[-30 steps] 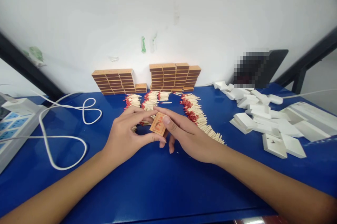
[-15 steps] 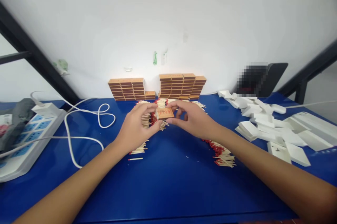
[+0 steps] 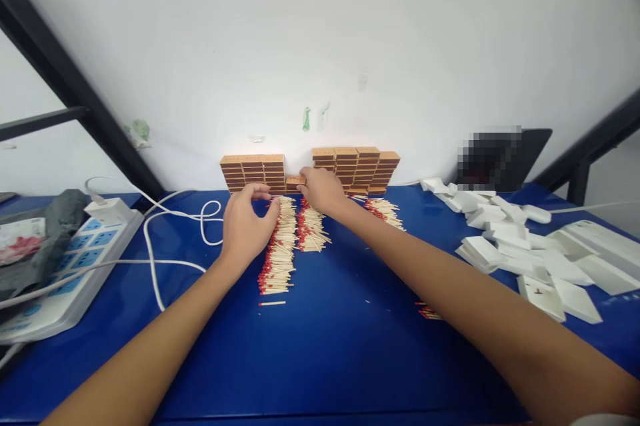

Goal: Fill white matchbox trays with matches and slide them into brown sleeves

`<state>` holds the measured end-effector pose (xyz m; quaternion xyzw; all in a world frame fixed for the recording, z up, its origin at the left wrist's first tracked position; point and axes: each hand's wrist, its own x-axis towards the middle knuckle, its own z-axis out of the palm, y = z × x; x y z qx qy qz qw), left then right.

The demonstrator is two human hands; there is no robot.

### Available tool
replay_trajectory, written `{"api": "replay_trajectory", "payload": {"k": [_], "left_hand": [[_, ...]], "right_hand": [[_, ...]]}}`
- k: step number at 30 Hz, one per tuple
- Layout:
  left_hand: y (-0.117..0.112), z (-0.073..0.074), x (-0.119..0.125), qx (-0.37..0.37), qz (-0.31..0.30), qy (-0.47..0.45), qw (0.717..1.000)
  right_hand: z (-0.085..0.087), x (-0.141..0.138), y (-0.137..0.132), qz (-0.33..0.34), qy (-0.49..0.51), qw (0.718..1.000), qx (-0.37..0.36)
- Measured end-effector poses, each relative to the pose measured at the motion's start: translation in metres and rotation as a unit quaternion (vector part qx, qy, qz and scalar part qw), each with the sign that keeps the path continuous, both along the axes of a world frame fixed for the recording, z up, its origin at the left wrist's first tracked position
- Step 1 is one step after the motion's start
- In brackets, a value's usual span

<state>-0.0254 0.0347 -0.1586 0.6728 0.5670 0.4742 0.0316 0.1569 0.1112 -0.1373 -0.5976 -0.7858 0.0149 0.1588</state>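
My right hand (image 3: 324, 191) reaches into the gap between two stacks of matchboxes, its fingers and thumb closed at the right end of a small matchbox (image 3: 294, 181). The hand hides part of that gap and the lower boxes beside it. My left hand (image 3: 246, 221) hovers just left of a long row of red-headed matches (image 3: 280, 249), fingers curved and thumb apart, holding nothing. A shorter pile of matches (image 3: 312, 231) lies below my right hand. Behind stand the left matchbox stack (image 3: 253, 174) and the right matchbox stack (image 3: 357, 169), against the wall.
White paper trays (image 3: 505, 233) lie heaped on the right of the blue table (image 3: 320, 359). A power strip (image 3: 85, 259) with white cables (image 3: 150, 246) sits at left. More matches (image 3: 385, 211) lie beyond my right forearm, and one loose match (image 3: 273, 304) lies nearer.
The matchbox held between both hands has left the middle. My right hand has moved back to the gap between the stacks; my left hand has let go and drawn left. The view has shifted slightly.
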Motion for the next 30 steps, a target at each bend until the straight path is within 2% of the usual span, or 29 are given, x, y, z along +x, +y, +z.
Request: {"api": "replay_trajectory", "payload": {"k": [9, 12, 15, 17, 20, 24, 26, 28, 30], "left_hand": [[-0.006, 0.001, 0.005, 0.007, -0.031, 0.024, 0.999], [-0.005, 0.000, 0.004, 0.011, -0.035, 0.030, 0.999], [-0.007, 0.000, 0.006, 0.019, -0.056, 0.043, 0.997], [-0.013, 0.001, 0.010, 0.026, -0.079, 0.057, 0.995], [-0.026, 0.003, 0.021, 0.043, -0.125, 0.086, 0.987], [-0.049, 0.003, 0.037, 0.135, -0.221, 0.169, 0.951], [-0.059, 0.001, 0.044, 0.156, -0.277, 0.197, 0.927], [-0.066, -0.001, 0.049, 0.160, -0.311, 0.212, 0.913], [-0.069, -0.004, 0.052, 0.156, -0.323, 0.212, 0.909]], "right_hand": [[-0.004, -0.006, 0.002, 0.016, -0.008, 1.000, 0.001], [0.001, -0.002, -0.003, 0.028, -0.002, 1.000, 0.010], [0.013, 0.016, -0.018, 0.052, 0.005, 0.998, 0.020], [0.022, 0.039, -0.031, 0.063, 0.011, 0.998, 0.026], [0.029, 0.090, -0.051, 0.048, 0.050, 0.996, 0.058], [0.023, 0.172, -0.064, -0.055, 0.080, 0.991, 0.091], [0.020, 0.210, -0.065, -0.133, 0.039, 0.985, 0.099], [0.022, 0.243, -0.066, -0.153, -0.024, 0.987, 0.037], [0.026, 0.271, -0.068, -0.153, -0.043, 0.987, -0.039]]}}
